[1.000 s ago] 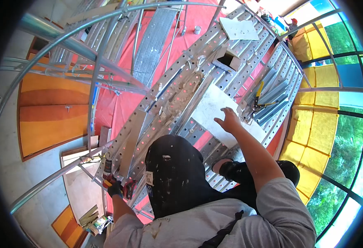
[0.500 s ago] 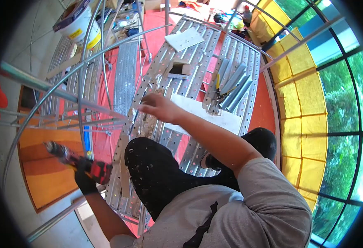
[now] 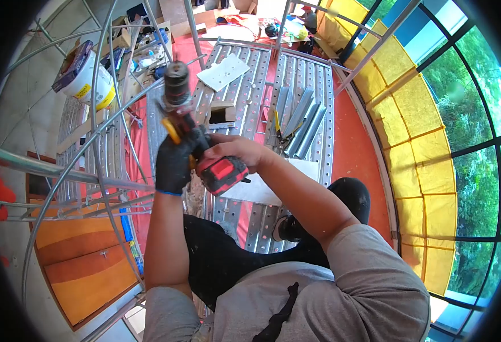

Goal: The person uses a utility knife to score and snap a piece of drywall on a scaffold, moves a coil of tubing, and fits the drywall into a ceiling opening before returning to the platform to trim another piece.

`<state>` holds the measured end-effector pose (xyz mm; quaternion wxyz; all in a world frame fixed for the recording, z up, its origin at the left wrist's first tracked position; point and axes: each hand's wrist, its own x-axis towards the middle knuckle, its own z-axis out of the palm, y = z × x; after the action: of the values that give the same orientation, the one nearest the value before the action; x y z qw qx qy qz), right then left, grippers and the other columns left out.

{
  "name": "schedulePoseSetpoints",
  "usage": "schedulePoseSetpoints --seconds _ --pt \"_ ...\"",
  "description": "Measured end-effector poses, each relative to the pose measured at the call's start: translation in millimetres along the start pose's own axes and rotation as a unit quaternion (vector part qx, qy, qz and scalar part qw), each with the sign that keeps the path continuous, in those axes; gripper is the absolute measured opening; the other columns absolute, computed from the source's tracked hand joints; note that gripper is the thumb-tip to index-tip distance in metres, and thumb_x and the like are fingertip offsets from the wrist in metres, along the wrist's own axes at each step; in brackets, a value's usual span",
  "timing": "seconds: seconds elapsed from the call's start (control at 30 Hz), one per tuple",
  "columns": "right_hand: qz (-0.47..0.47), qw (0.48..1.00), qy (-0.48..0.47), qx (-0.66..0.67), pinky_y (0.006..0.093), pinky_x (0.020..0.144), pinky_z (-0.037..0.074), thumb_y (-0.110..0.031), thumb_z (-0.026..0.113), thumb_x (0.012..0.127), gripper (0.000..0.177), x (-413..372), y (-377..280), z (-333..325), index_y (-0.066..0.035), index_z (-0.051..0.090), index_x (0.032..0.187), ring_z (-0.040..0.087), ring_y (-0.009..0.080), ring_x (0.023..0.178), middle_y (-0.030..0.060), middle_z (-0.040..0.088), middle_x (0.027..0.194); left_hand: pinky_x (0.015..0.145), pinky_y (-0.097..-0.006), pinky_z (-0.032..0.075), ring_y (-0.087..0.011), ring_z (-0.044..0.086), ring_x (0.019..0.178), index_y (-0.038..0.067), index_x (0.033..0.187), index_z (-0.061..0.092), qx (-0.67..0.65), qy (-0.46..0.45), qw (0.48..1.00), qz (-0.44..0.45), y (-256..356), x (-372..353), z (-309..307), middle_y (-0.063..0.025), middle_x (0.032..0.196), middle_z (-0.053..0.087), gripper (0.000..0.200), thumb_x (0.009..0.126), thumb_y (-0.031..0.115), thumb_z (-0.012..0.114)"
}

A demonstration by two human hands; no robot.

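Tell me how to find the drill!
Find the long metal platform. Before it, a gloved left hand and bare right hand meet at the drill. Unlike the grey metal strips beyond, it has a red and black block.

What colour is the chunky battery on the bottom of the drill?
The battery is red and black; the head view shows it best.

The gloved left grip [image 3: 176, 162] is curled closed, the left forearm [image 3: 165, 239] running straight back from it. Just beside it, the bare right grip [image 3: 245, 153] points its thumb [image 3: 218, 150] inward, the right forearm [image 3: 304, 191] slanting back and outward.
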<state>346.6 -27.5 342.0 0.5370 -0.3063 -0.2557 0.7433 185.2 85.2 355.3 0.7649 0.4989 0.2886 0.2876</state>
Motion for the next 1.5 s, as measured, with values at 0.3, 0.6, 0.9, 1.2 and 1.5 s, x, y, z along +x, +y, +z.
schedulePoseSetpoints --seconds 0.3,0.6,0.9,1.2,1.5 --pt "0.002 0.967 0.252 0.050 0.0372 0.081 0.061 -0.016 0.073 0.089 0.039 -21 26 -104 -0.002 0.058 0.123 0.072 0.0214 0.091 0.0102 0.069 0.102 0.070 -0.0330 0.061 -0.0169 0.067 0.075 0.003 0.107 0.062 -0.015 0.102 0.995 -0.011 -54 51 -7 -0.0044 0.087 0.064 0.023 0.095 0.019 0.074" --pt "0.115 0.792 0.591 -0.098 0.0401 0.060 0.061 -0.014 0.078 0.079 0.016 -46 -7 -322 0.000 0.071 0.084 0.072 0.0256 0.060 0.0143 0.073 0.075 0.085 -0.0440 0.062 -0.0228 0.072 0.090 0.000 0.119 0.062 0.023 0.091 0.994 -0.054 -29 24 -23 -0.0114 0.103 0.070 0.024 0.100 0.015 0.065" --pt "0.309 0.563 0.642 -0.419 0.0331 0.074 0.057 -0.034 0.081 0.071 0.034 -79 -52 -404 -0.006 0.079 0.089 0.073 0.0170 0.078 0.0060 0.076 0.086 0.088 -0.0462 0.062 -0.0265 0.073 0.095 -0.001 0.125 0.061 0.052 0.056 0.996 -0.051 -16 13 -22 -0.0147 0.109 0.071 0.028 0.099 0.009 0.064" --pt "0.367 0.539 0.582 -0.486 0.0347 0.076 0.057 -0.037 0.082 0.072 0.042 -87 -38 -436 -0.001 0.078 0.093 0.075 0.0227 0.084 0.0115 0.077 0.091 0.088 -0.0418 0.062 -0.0246 0.073 0.094 -0.002 0.124 0.063 0.056 0.048 0.996 -0.049 -23 19 -24 -0.0134 0.106 0.071 0.028 0.098 0.009 0.068" --pt "0.276 0.552 0.588 -0.523 0.0436 0.095 0.053 -0.054 0.077 0.078 0.083 -123 -11 -455 0.008 0.060 0.130 0.070 0.0355 0.108 0.0266 0.069 0.119 0.076 -0.0346 0.059 -0.0206 0.072 0.088 -0.001 0.119 0.065 0.125 0.067 0.989 -0.038 -14 18 -22 -0.0109 0.099 0.072 0.024 0.096 0.007 0.068"
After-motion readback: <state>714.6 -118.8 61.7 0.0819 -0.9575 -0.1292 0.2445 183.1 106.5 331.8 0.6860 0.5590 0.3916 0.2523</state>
